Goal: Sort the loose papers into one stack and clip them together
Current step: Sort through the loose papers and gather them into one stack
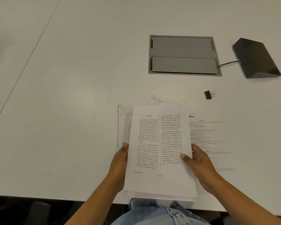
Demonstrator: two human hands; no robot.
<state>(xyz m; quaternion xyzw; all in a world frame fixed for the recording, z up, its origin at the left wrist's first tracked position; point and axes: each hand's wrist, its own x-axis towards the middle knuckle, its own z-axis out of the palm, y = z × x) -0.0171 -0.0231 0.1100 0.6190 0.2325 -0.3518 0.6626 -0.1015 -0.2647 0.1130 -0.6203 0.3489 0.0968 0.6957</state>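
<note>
Papers: we grip the stack, left hand and right hand pinching its edges; next, gather loose sheets at right, then the binder clip.

matt white paper stack, smooth matt table, black clip with glossy wire handles.

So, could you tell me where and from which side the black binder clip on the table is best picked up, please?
Pinch the binder clip by its black body, coming from above. It lies apart from the papers, its wire handles pointing right and away. The right hand is nearer, but both hands now hold the paper stack, so one would probably need freeing first.
</note>
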